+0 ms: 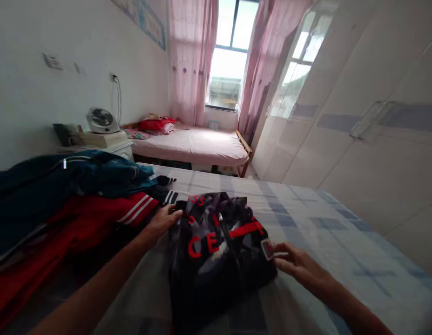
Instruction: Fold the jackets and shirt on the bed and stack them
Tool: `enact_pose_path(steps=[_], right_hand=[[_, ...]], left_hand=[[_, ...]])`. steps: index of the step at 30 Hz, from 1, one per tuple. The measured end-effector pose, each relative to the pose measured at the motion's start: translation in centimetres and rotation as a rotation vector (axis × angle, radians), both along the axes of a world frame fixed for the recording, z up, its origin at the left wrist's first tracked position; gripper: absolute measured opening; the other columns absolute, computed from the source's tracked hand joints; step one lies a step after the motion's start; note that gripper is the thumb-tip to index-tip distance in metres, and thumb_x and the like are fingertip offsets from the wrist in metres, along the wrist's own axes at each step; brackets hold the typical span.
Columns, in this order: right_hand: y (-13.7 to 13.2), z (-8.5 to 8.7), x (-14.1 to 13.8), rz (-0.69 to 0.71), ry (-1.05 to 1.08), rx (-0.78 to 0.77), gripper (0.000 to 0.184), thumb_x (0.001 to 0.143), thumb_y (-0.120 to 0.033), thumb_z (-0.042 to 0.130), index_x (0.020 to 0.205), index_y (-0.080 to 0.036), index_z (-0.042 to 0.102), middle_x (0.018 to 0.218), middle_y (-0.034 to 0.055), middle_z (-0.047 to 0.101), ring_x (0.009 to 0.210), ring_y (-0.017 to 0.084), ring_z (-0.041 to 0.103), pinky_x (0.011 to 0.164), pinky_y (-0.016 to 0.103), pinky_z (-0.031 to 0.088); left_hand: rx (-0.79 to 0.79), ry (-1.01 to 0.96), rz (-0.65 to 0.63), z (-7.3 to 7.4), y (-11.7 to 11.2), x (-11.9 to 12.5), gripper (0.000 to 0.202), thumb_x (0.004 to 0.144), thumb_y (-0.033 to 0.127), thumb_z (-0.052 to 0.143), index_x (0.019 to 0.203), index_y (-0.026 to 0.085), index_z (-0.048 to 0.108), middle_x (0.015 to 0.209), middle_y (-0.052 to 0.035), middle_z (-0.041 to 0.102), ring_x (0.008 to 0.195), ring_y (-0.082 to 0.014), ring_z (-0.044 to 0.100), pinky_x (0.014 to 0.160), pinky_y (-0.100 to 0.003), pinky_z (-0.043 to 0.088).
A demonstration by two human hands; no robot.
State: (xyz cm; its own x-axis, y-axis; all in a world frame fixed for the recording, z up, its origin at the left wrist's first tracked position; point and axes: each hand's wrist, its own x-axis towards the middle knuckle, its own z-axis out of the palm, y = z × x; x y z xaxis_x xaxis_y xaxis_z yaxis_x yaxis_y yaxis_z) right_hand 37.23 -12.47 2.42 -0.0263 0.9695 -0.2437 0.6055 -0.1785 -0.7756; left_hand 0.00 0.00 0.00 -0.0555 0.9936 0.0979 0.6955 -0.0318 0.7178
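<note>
A black and grey patterned zip jacket (pixel 219 260) with red letters lies folded in a compact bundle on the checked bed (pixel 300 218). Its zip runs down the middle, and a pale square patch sits at the right side. My left hand (pixel 163 222) grips the jacket's upper left edge, thumb over the fabric and the other fingers partly hidden. At the opposite edge, beside the patch, my right hand (pixel 294 260) has its fingers bent and closed on the fabric.
To the left lie a teal jacket (pixel 97 172) and a red garment (pixel 107 216) with white stripes. Behind them a small fan (pixel 102 120) stands on a box. A second bed (pixel 191 144) is under the window; white wardrobes (pixel 341 153) line the right side.
</note>
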Motion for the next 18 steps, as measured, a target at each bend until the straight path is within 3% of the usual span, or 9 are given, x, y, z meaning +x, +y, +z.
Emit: enact_pose_path(steps=[4,9,13,18], right_hand=[[0.5,0.9,0.0,-0.163,-0.052,0.179,0.056,0.073,-0.051,0.054,0.116,-0.015,0.056,0.125,0.0155,0.057,0.111,0.027,0.056,0.087,0.037,0.049],[5.2,2.2,-3.0,-0.021,-0.179,0.282,0.050,0.080,-0.051,0.048,0.112,-0.015,0.062,0.115,0.0130,0.064,0.103,0.025,0.060,0.090,0.036,0.044],[9.9,1.4,-5.1,-0.002,-0.272,0.255,0.049,0.083,-0.052,0.044,0.104,-0.014,0.067,0.105,0.0127,0.068,0.098,0.026,0.061,0.086,0.035,0.043],[12.4,0.0,-6.1,0.067,0.030,0.248,0.034,0.076,-0.037,0.057,0.099,-0.016,0.069,0.093,0.0059,0.071,0.086,0.022,0.064,0.077,0.031,0.047]], left_hand=[[0.052,0.056,-0.010,0.3,-1.5,-0.7,0.063,0.079,0.055,0.037,0.116,0.008,0.056,0.115,-0.0158,0.062,0.104,-0.0268,0.060,0.090,-0.037,0.046],[0.123,0.160,-0.091,1.7,-1.6,-0.2,0.057,0.081,0.058,0.038,0.107,0.014,0.062,0.114,-0.0121,0.060,0.109,-0.0264,0.055,0.095,-0.036,0.040],[0.118,0.199,-0.114,2.3,-0.1,1.7,0.048,0.080,0.057,0.044,0.101,0.019,0.064,0.109,-0.0106,0.064,0.105,-0.0262,0.056,0.093,-0.036,0.040],[0.116,0.097,-0.082,1.8,2.0,4.0,0.038,0.072,0.051,0.058,0.088,0.018,0.067,0.093,-0.0111,0.069,0.094,-0.0280,0.061,0.084,-0.036,0.043]])
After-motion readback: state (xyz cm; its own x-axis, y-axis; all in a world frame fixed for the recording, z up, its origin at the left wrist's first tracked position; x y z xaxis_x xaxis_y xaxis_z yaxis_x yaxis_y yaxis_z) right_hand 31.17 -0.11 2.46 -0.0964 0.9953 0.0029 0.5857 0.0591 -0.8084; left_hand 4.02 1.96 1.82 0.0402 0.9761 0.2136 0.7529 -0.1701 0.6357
